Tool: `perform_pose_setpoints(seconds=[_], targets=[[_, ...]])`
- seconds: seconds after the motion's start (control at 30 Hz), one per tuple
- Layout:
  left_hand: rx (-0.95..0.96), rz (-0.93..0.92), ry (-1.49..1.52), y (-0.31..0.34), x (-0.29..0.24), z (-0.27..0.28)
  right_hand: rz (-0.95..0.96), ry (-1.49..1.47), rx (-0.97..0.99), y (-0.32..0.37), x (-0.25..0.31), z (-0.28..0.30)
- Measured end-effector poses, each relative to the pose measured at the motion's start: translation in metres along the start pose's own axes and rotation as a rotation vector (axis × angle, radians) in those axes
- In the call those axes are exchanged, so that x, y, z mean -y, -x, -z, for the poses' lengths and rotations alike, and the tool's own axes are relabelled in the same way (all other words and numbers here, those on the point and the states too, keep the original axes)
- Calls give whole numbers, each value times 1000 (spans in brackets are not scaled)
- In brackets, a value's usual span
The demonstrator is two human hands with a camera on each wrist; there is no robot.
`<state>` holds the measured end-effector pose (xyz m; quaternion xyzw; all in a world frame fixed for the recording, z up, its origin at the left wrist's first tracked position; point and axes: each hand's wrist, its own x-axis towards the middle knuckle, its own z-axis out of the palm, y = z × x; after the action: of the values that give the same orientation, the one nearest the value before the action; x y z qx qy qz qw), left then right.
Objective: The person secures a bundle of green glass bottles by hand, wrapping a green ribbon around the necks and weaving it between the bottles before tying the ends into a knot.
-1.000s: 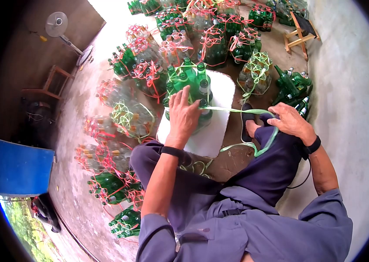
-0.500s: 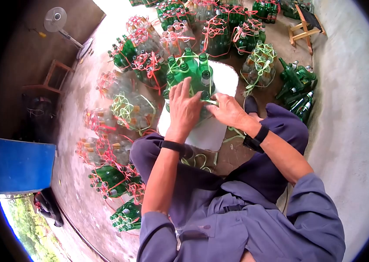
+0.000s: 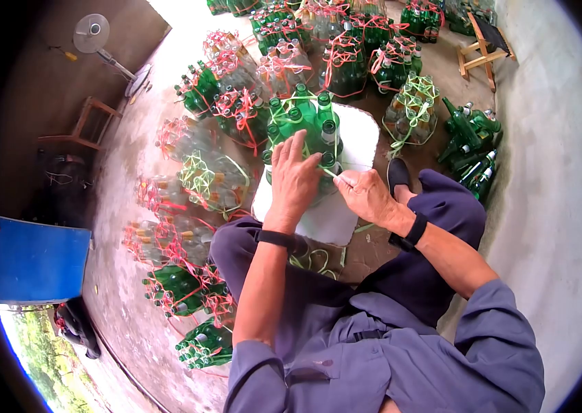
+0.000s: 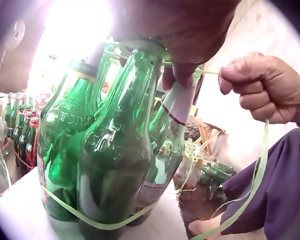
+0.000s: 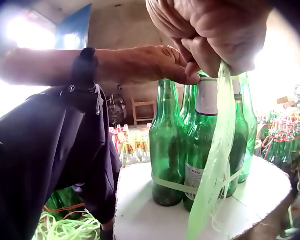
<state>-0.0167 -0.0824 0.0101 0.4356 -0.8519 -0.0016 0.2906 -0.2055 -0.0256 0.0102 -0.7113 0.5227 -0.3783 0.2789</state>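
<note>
A cluster of green glass bottles [image 3: 323,113] stands upright on a white-topped stand [image 3: 360,141]. Pale green plastic strapping [image 4: 105,226] circles the bottles low down, and more of it is laced around their necks. My left hand [image 3: 292,180] lies over the near bottle tops with its fingers extended, its thumb at a bottle neck. To its right, my right hand [image 3: 368,197] pinches the plastic strap [image 4: 207,72], which runs taut to the necks. A loose length of strap [image 5: 215,160] hangs down from the right fist.
Tied bundles of bottles [image 3: 346,65] crowd the floor ahead and to the left. Untied green bottles [image 3: 466,131] lie by the right wall. A folding stool [image 3: 482,51], a fan [image 3: 91,34] and a blue panel [image 3: 36,258] stand farther off. Loose strapping [image 5: 65,227] lies beside the stand.
My right hand has come in from the far right to close beside the bottle necks, then drawn slightly back, pulling the strap short and tight. The left hand has stayed on the bottle tops.
</note>
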Motion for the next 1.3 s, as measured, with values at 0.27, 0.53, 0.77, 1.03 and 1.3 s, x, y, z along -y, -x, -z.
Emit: perform_pose_setpoints(seconds=[0.27, 0.53, 0.77, 1.03, 1.3], targets=[[9, 3, -75, -3, 0, -3, 137, -4, 12, -2, 10, 6], [4, -4, -65, -3, -2, -3, 502, 356, 70, -48, -4, 29], [7, -14, -36, -7, -8, 3, 443, 334, -9, -80, -30, 20], [80, 5, -56, -6, -8, 5, 180, 177, -87, -82, -51, 15], [157, 99, 71, -23, -13, 26, 114, 8, -24, -84, -87, 10]])
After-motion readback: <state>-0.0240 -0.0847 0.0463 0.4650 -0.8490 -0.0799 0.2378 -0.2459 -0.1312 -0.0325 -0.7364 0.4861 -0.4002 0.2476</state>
